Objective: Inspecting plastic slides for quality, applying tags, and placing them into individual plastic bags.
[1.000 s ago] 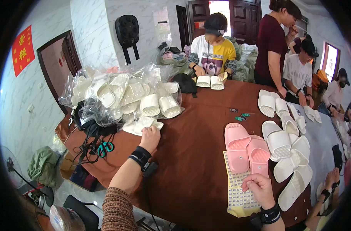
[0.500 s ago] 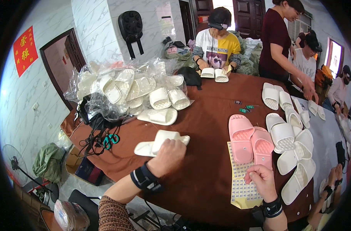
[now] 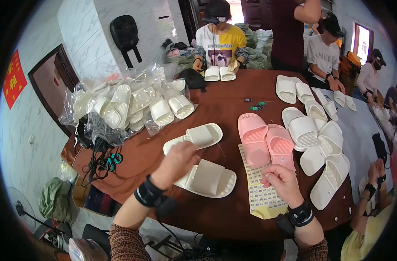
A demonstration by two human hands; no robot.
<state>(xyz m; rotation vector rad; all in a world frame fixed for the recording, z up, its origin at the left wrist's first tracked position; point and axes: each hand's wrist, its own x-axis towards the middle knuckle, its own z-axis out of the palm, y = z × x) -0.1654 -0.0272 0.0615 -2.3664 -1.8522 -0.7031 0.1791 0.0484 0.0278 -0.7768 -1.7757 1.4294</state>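
L hand [image 3: 177, 162] grips white slipper [image 3: 207, 177] (long axis left-right, toe right); R hand [image 3: 282, 182] pinches sticker sheet [image 3: 260, 187].

Even, bright daylight from a far window [image 3: 362, 43], soft shadows, slight blur, strong fisheye bending, black vignette at edges.

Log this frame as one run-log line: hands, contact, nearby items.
left hand: on cream slipper pair | right hand: at sticker sheet | nearby: pink slippers | surface: brown table
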